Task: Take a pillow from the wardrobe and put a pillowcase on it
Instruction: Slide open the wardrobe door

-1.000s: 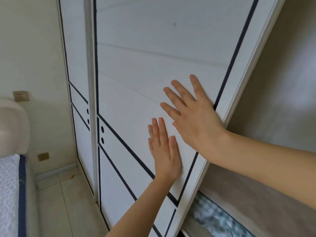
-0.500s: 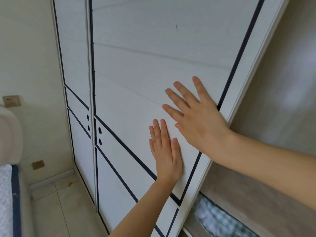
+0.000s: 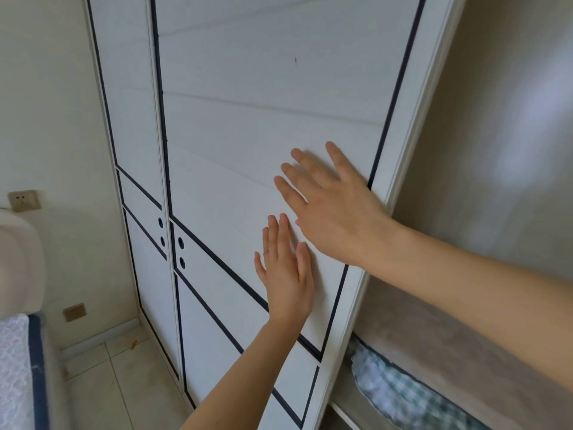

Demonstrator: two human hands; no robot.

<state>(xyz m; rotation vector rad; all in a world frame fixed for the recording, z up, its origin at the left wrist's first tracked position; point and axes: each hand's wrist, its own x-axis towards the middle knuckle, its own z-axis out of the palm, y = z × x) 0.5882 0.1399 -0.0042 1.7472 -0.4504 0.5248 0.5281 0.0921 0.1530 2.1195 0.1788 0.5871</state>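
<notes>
A white sliding wardrobe door (image 3: 248,125) with dark trim lines fills the middle of the view. My left hand (image 3: 286,271) lies flat on it, fingers together and pointing up. My right hand (image 3: 331,209) is pressed flat on the door just above, fingers spread, close to the door's right edge. Right of that edge the wardrobe stands open, showing a grey-brown inner panel (image 3: 496,150). A green-and-white checked fabric (image 3: 400,395) shows low in the opening; I cannot tell whether it is a pillow.
A second white door panel (image 3: 130,119) sits further left. A bed (image 3: 15,367) with a padded headboard is at the far left edge. Wall sockets (image 3: 23,200) are on the cream wall, and pale floor tiles (image 3: 117,383) lie below.
The door has slid left under both hands, widening the opening on the right. More of the checked fabric now shows at the bottom.
</notes>
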